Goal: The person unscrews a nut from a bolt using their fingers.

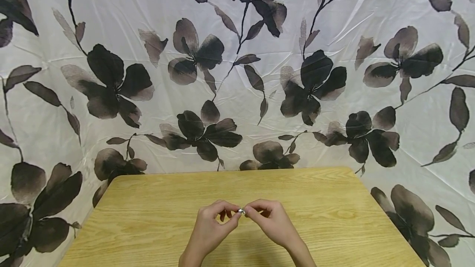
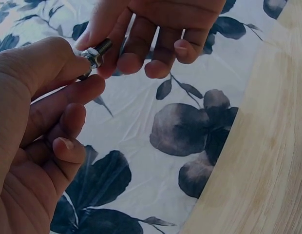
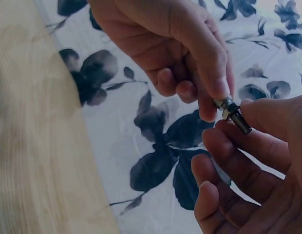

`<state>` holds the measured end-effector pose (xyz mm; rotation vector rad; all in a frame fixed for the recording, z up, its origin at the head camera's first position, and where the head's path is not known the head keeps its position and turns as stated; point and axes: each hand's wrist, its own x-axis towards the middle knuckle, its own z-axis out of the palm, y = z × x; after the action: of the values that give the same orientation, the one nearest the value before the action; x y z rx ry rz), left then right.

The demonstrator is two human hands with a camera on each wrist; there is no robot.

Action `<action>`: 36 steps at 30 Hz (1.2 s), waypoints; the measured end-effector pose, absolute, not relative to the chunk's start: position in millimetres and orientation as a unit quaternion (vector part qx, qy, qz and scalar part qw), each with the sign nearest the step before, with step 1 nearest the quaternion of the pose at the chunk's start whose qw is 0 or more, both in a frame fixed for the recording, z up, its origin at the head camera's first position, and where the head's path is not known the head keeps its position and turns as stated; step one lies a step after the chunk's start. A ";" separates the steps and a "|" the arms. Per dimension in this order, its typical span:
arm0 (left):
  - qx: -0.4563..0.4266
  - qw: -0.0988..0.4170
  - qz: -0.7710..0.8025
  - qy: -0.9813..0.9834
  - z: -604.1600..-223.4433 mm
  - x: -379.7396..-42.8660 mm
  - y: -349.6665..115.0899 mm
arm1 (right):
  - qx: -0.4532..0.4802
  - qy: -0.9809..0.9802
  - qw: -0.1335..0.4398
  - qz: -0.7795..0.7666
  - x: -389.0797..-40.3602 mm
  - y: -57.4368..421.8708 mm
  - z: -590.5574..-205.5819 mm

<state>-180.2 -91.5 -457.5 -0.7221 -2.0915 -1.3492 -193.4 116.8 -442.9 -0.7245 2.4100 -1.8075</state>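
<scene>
Left hand pinching bolt by its head end, right hand finger and thumb closed about the nut, all above table, in from far edge; slackened fingertips could drop either piece.
</scene>
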 end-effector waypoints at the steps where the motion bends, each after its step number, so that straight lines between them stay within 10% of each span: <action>1: -0.268 0.270 -0.501 -0.777 -457.4 -180.1 -91.5 | -0.235 0.777 0.022 -0.584 -193.2 116.7 -442.7; 25: -0.263 0.270 -0.500 -0.780 -457.6 -180.1 -92.8 | -0.273 0.766 -0.051 -0.580 -190.9 115.4 -443.7; 36: -0.253 0.255 -0.505 -0.785 -455.6 -178.0 -91.4 | -0.237 0.788 0.002 -0.568 -191.0 116.7 -439.9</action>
<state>-178.0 -91.4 -455.6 -0.6885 -2.1317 -1.3715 -191.0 116.7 -439.9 -0.7444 2.4718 -1.7824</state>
